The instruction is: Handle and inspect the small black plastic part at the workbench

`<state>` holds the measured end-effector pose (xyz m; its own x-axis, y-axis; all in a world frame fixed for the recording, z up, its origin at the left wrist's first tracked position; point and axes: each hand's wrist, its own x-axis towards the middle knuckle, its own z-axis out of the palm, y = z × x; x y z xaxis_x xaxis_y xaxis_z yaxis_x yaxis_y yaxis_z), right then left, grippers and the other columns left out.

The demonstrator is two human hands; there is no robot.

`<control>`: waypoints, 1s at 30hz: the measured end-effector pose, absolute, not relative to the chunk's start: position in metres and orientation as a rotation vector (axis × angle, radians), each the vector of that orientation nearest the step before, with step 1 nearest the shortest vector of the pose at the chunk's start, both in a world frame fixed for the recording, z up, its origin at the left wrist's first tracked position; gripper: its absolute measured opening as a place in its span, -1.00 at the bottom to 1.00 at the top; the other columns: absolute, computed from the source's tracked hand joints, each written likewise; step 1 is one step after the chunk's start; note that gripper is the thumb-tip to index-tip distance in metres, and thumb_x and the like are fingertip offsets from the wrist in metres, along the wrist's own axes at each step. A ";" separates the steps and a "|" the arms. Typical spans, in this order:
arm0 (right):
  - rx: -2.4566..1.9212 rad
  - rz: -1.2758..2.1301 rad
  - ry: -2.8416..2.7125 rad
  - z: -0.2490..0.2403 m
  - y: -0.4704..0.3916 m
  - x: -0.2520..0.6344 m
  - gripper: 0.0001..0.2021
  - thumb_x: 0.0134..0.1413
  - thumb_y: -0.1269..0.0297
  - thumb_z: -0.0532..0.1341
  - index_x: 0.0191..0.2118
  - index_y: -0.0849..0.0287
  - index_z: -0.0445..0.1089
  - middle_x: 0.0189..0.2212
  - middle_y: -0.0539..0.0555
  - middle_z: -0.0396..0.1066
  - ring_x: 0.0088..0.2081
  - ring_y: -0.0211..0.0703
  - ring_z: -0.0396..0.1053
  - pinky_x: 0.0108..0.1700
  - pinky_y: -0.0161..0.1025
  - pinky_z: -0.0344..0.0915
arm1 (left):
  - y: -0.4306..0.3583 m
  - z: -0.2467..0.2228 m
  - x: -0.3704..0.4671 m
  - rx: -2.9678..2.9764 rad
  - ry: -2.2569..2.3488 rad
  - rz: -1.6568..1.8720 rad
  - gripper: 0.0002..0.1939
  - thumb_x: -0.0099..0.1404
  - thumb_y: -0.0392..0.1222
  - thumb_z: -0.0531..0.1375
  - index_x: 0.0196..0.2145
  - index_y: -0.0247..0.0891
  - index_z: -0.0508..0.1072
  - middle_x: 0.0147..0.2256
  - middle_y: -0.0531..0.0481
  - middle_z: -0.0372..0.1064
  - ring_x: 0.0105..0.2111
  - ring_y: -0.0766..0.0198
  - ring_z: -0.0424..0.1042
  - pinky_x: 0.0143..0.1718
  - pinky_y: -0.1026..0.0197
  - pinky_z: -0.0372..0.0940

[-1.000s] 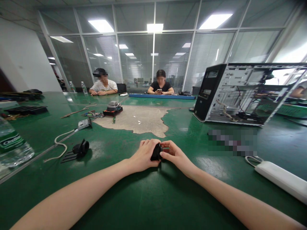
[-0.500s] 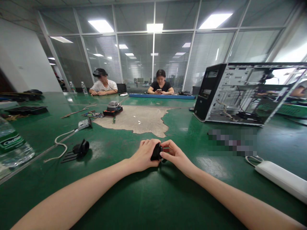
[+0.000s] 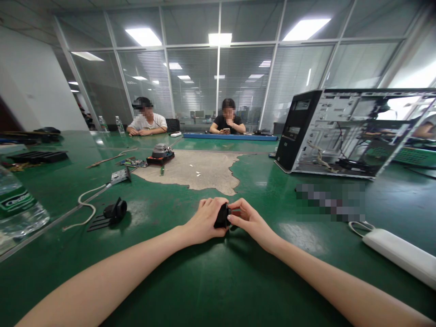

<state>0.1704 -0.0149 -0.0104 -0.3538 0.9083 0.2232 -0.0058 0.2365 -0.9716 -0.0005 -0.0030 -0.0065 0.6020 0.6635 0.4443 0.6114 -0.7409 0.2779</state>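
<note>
A small black part [image 3: 222,217], boxy in outline, is held between my hands just above the green tabletop [image 3: 218,281]. My left hand [image 3: 207,218] wraps round its left side, with the back of the hand facing up. From the right, the thumb and fingers of my right hand [image 3: 247,220] pinch the part's right end. Much of it is hidden by my fingers, so its exact kind cannot be made out. To the left lies another black plastic piece [image 3: 115,211] with a round housing and flat slats.
An open computer case [image 3: 299,131] stands at the right. Nearer are a blurred-out strip [image 3: 330,202] and a white power strip [image 3: 402,254]. On the left are a water bottle [image 3: 20,209], a cable [image 3: 86,206] and a metal bracket [image 3: 121,175]. Two people sit across the table.
My hands and the black part stay almost in place. Across the table, the person in the dark shirt has raised a hand to the face.
</note>
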 end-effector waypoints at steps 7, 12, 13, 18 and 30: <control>-0.891 1.276 -1.637 -0.007 -0.016 0.171 -0.70 -0.15 0.24 0.25 -0.26 0.14 0.20 -0.25 0.04 0.29 -0.18 -0.17 0.28 -0.17 -0.18 0.26 | -0.004 -0.005 -0.001 2.716 1.082 0.803 -0.44 -0.02 -0.22 0.17 -0.06 -0.16 0.06 -0.16 -0.02 0.20 -0.17 0.12 0.19 -0.11 0.07 0.00; -0.826 1.284 -1.620 -0.007 -0.018 0.171 -0.73 -0.17 0.23 0.27 -0.32 0.11 0.19 -0.30 -0.02 0.27 -0.22 -0.21 0.29 -0.25 -0.25 0.28 | -0.003 -0.007 -0.001 2.710 1.099 0.800 -0.44 -0.02 -0.20 0.17 -0.06 -0.16 0.05 -0.14 -0.04 0.20 -0.16 0.11 0.20 -0.11 0.06 0.00; -0.833 1.276 -1.610 -0.008 -0.017 0.171 -0.75 -0.15 0.21 0.25 -0.33 0.12 0.19 -0.32 -0.02 0.27 -0.26 -0.23 0.30 -0.25 -0.25 0.27 | -0.003 -0.007 0.000 2.710 1.098 0.805 -0.44 -0.01 -0.19 0.17 -0.06 -0.16 0.05 -0.14 -0.04 0.20 -0.16 0.11 0.20 -0.11 0.06 0.00; -0.868 1.257 -1.598 -0.012 -0.013 0.170 -0.74 -0.12 0.19 0.23 -0.28 0.11 0.20 -0.31 -0.01 0.28 -0.29 -0.24 0.30 -0.23 -0.23 0.27 | -0.003 -0.007 0.000 2.702 1.096 0.823 -0.46 0.01 -0.17 0.18 -0.06 -0.15 0.05 -0.15 -0.03 0.21 -0.16 0.11 0.20 -0.11 0.07 0.01; -0.825 1.291 -1.591 -0.008 -0.017 0.171 -0.77 -0.13 0.25 0.24 -0.35 0.13 0.17 -0.30 -0.02 0.28 -0.25 -0.23 0.30 -0.23 -0.23 0.26 | -0.003 -0.006 0.000 2.718 1.095 0.818 -0.46 0.01 -0.17 0.17 -0.06 -0.17 0.06 -0.15 -0.04 0.20 -0.16 0.12 0.20 -0.11 0.06 0.02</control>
